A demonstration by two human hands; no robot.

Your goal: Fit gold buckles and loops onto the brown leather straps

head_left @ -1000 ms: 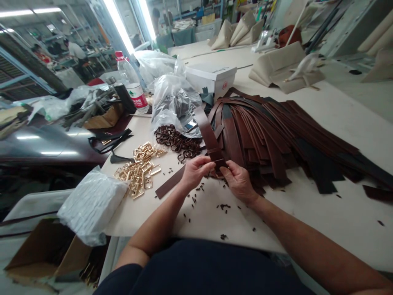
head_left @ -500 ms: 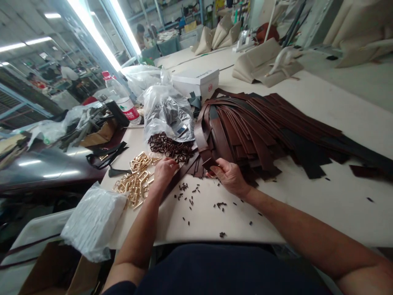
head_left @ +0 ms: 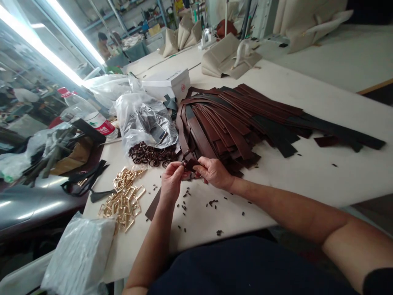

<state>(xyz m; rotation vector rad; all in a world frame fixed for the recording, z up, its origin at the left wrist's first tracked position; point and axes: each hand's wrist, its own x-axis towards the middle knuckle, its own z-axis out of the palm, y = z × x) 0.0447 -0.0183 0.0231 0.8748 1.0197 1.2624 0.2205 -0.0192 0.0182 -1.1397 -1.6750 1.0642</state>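
My right hand (head_left: 216,173) pinches the end of a dark brown leather strap (head_left: 193,164), which curves up and back to a fanned pile of similar straps (head_left: 233,127). My left hand (head_left: 172,180) is closed, thumb against fingertips, on a small dark brown leather loop (head_left: 184,162) at that strap end. Whether the loop is around the strap or only touching it, I cannot tell. Behind my left hand lies a heap of dark brown loops (head_left: 150,155). To its left is a pile of gold rectangular metal buckles (head_left: 124,200).
Small dark bits (head_left: 211,203) are scattered over the pale table (head_left: 264,192). A clear plastic bag (head_left: 135,108) with a phone on it, a white box (head_left: 167,84) and a plastic bottle (head_left: 98,121) stand behind. A white wrapped packet (head_left: 80,254) sits at the near left edge.
My left hand has come from beside the loop heap to the strap end, where it meets my right hand. The right hand keeps its hold on the strap. The camera view has turned right.
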